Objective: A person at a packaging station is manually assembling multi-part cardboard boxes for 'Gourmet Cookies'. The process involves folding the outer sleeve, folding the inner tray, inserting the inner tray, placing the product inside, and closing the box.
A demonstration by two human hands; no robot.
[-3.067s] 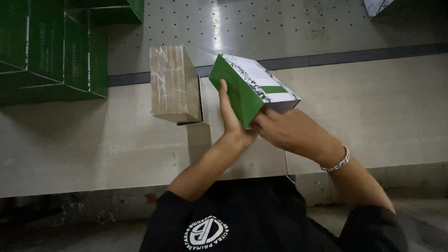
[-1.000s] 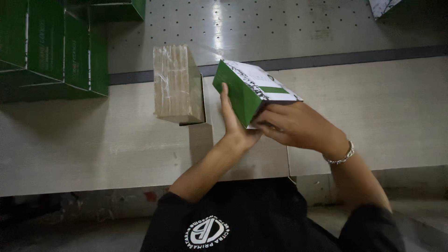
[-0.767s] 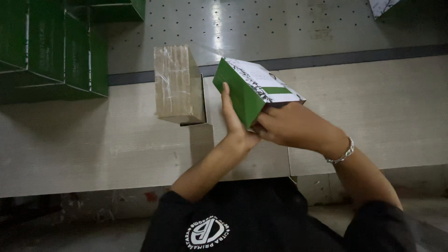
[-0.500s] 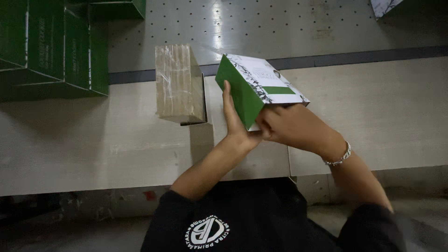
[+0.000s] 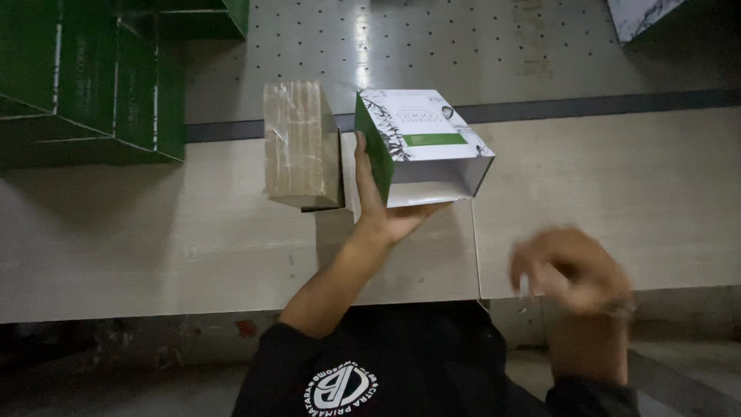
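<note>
We hold one green-and-white carton (image 5: 421, 143), open end toward us, above the pale surface (image 5: 154, 239). Our left hand (image 5: 386, 212) supports it, fingers (image 5: 364, 166) wrapped up its green side. Our right hand (image 5: 571, 266) is blurred, apart from it; grip state indeterminate. One wrapped brown bundle (image 5: 297, 143) lies just beside the carton; dark green boxes (image 5: 93, 77) stand further left.

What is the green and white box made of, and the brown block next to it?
The green and white box looks like thin printed cardboard: sharp folds, slightly glossy. The brown block seems a stack of flat brown card wrapped in shiny clear film, though that is less certain.
</note>
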